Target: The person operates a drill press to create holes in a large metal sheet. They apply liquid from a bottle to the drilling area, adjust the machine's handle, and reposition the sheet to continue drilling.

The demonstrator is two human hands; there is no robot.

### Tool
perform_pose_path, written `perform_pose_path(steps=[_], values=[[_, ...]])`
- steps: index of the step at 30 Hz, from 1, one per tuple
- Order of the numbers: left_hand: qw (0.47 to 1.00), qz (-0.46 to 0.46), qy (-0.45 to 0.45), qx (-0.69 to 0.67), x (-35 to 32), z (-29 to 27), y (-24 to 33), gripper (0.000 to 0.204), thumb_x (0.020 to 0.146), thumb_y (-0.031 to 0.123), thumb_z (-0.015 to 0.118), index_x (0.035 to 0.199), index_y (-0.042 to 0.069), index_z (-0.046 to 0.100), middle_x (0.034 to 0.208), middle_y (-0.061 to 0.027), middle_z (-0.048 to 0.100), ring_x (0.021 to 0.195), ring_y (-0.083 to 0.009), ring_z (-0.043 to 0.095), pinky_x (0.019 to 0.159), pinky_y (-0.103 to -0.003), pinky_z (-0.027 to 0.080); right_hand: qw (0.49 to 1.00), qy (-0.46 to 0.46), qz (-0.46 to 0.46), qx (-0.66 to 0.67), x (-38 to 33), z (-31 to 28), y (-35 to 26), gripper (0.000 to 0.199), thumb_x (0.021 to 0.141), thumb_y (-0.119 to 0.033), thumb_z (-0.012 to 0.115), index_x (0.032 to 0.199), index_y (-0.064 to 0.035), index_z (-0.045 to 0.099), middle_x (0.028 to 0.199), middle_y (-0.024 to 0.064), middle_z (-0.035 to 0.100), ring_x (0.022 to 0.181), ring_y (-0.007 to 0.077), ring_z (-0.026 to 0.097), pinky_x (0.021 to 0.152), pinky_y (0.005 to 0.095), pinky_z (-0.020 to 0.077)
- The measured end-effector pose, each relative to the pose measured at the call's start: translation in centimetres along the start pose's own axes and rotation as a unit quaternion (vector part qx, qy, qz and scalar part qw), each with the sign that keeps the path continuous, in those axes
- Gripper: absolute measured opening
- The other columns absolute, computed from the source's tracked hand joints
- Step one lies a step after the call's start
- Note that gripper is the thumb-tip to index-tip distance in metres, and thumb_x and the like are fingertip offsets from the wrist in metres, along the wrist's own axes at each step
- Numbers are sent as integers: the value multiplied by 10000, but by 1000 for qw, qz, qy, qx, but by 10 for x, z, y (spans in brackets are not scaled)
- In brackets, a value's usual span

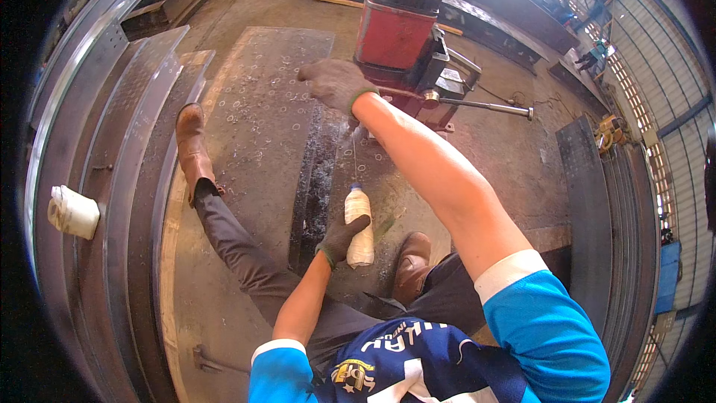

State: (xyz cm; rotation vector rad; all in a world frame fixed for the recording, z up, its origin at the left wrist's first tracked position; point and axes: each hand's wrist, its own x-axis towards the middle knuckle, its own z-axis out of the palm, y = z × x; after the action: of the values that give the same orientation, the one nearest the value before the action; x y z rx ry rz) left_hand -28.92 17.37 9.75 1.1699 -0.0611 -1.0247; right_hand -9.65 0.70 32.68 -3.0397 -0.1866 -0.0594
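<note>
My left hand (345, 240), in a dark glove, is wrapped round a pale plastic bottle (359, 213) with a blue cap. The bottle stands nearly upright, and a thin stream of liquid runs from its nozzle toward the machine's base. My right arm reaches forward to a red and black drilling machine (394, 39). There my gloved right hand (332, 83) is curled at the left end of a lever (399, 95) from the machine's hub; its grip is partly hidden. Beneath the machine lies a steel plate (257, 97), with chalk-like rings and scattered metal shavings (317, 168).
Long steel beams (134, 127) line the left side, with a white container (73, 212) on them. More beams (634, 209) lie at right. Another lever (492, 107) sticks out right. My boots (192, 134) flank the work. A person (594, 54) stands far off.
</note>
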Motion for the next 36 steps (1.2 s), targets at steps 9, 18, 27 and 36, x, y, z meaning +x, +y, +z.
perform_pose_path(steps=[9,18,27,36], values=[[999,41,1,0,1,1,0,579,921,293,775,1363,-5,550,1131,-131,680,925,-239,693,776,-401,596,1000,-18,1,-12,2,0,-1,411,896,-140,569,1293,-132,672,1321,124,674,1253,312,623,1026,453,509],[1000,-2,0,8,2,4,-2,607,915,345,784,1359,-9,570,1152,-137,696,930,-234,699,782,-391,592,1000,-7,6,-16,1,4,-2,416,902,-152,572,1306,-127,670,1330,124,669,1253,313,623,1037,451,509],[1000,-23,0,1,6,3,-7,582,918,377,769,1313,-17,600,1103,-140,704,894,-233,703,759,-395,587,999,-14,5,-30,2,3,-4,401,915,-167,572,1303,-127,669,1311,126,676,1237,309,633,1019,443,523],[999,-36,17,-17,5,6,-3,620,923,373,773,1364,-11,567,1123,-136,694,904,-238,700,768,-395,593,1000,7,-6,-17,1,8,-3,391,910,-170,586,1288,-133,678,1283,119,687,1218,301,643,996,435,533]])
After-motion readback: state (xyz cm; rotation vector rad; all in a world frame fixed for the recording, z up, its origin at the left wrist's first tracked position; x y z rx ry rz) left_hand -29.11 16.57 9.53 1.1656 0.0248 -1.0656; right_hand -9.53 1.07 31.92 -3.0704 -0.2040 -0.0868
